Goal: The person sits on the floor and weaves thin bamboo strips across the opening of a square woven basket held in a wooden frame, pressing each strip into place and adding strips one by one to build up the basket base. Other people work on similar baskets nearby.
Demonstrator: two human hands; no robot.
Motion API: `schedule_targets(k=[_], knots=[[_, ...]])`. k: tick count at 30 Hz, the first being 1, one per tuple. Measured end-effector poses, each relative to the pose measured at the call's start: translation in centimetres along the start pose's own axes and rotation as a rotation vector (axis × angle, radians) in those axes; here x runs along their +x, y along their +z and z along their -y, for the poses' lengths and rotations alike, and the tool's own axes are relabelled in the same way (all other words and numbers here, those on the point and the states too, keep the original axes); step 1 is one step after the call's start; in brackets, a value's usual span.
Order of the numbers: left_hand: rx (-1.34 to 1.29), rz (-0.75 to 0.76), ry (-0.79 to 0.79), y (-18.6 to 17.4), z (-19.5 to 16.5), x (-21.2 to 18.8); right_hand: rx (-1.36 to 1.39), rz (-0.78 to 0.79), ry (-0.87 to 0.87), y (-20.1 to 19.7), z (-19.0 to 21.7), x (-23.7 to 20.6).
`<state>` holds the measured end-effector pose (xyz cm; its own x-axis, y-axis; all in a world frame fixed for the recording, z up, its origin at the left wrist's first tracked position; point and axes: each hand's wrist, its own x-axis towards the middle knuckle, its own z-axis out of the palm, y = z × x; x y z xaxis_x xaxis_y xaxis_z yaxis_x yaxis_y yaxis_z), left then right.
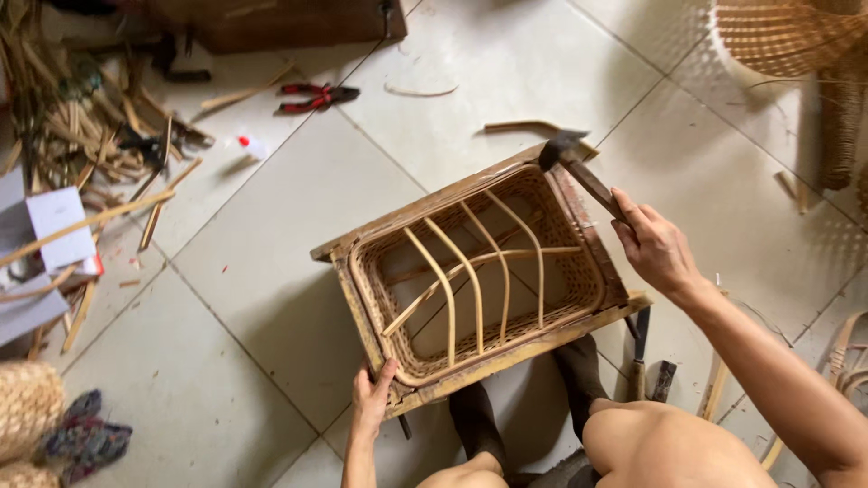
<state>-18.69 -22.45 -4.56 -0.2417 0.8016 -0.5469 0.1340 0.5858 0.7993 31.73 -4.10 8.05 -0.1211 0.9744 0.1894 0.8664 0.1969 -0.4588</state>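
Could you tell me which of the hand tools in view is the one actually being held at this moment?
The hammer, gripped in the right hand with its head at the basket frame's far corner. The red-handled pliers lie untouched on the floor.

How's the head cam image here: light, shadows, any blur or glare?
Head view: soft daylight, no hard glare on the floor tiles; the woven basket frame throws a diffuse shadow leftward; the hammer in the right hand is slightly motion-blurred; the left hand is sharp; dappled lattice shadow at right edge.
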Motion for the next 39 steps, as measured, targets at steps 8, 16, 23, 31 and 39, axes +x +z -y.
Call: schedule_targets(k=[8, 16, 23, 31, 39], knots=[[0.633, -0.413, 0.682, 0.6, -2.4, -1.0, -0.039, 0.023, 0.114, 0.4, -2.6, -4.8], [0.594, -0.096, 0.806, 7.6, -9.0, -4.2, 0.046, -0.221, 0.618, 3.2, -9.4, -9.3], [0.761, -0.45, 0.854, 5.9, -10.6, -2.9, -0.039, -0.161, 0.792, 7.4, -12.9, -11.1], [0.612, -0.428, 0.599, 4.1, -10.4, -3.2, -0.13, -0.061, -0.303, 4.9, -5.5, 2.2], [0.602, -0.449, 0.612, 4.5, -11.3, -3.3, -1.019, 1.113, -0.755, 12.3, 3.4, 10.5]])
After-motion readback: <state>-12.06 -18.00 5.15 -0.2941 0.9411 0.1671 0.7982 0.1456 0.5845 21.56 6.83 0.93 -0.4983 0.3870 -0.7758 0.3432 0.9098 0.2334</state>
